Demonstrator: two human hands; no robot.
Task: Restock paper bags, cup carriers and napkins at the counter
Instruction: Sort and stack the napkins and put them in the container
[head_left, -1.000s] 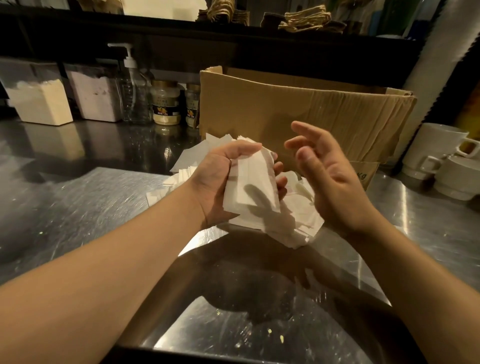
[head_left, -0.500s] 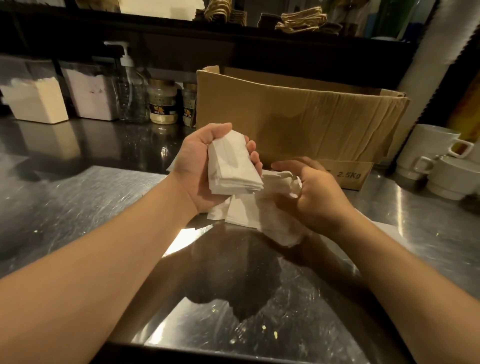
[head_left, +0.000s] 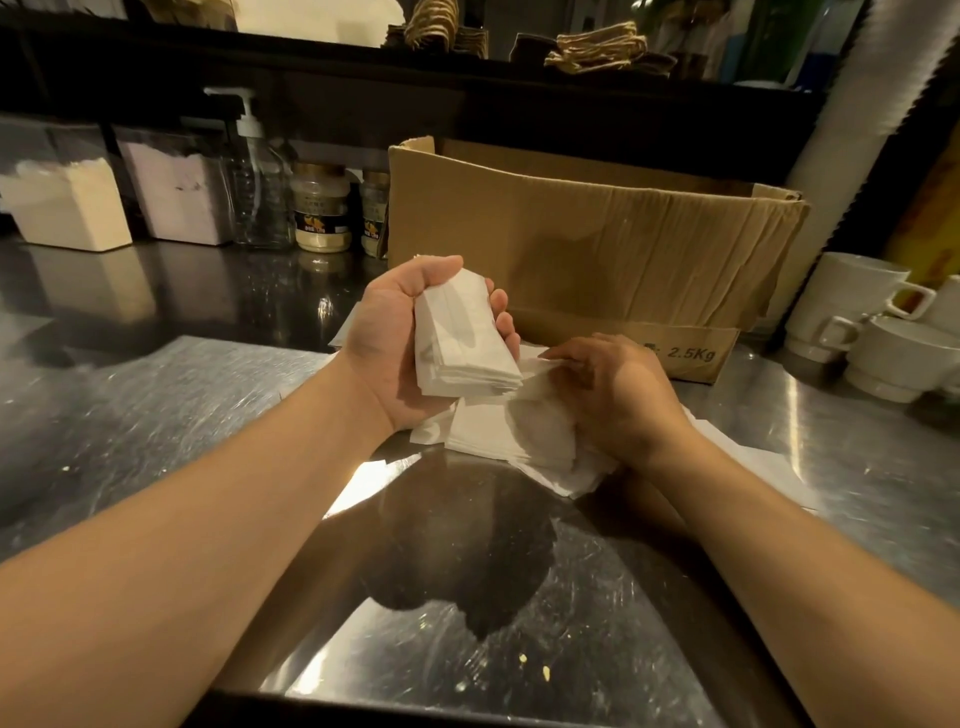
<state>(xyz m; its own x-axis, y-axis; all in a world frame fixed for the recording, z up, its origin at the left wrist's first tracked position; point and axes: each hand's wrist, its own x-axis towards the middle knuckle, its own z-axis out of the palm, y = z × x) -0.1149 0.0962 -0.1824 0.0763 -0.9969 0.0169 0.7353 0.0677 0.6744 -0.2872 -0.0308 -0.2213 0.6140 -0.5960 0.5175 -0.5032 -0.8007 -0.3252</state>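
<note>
The left hand (head_left: 410, 332), just left of the frame's centre, is curled palm-up round a squared stack of napkins (head_left: 465, 338): thumb along the far upper edge, fingertips (head_left: 501, 312) wrapping the right side, the near end of the stack sticking out past the palm. The right hand (head_left: 618, 395), centre right and a little lower, lies knuckles-up on the loose napkin pile (head_left: 511, 431), its fingers bent and pinching into the top sheets; how many sheets it has caught is hidden under the hand.

Judging by this, the step in hand is gathering loose napkins into 1 neat stack. To do it well, the right hand should lift only a thin, flat bunch, keep the folds facing the same way as the held stack, and lay it square on top while the left thumb opens just enough to admit it, then clamps down again. Tapping the stack's edge on the counter (head_left: 156, 415) would true it up. Grabbing too much at once risks crumpling soft paper or fanning the stack.

Beyond the hands, the pile spreads on the steel counter in front of an open cardboard box (head_left: 597, 249) at upper centre. White cups (head_left: 862, 312) stand at the right edge; a pump bottle (head_left: 257, 182), jars (head_left: 319, 213) and tubs (head_left: 67, 208) line the upper left.
</note>
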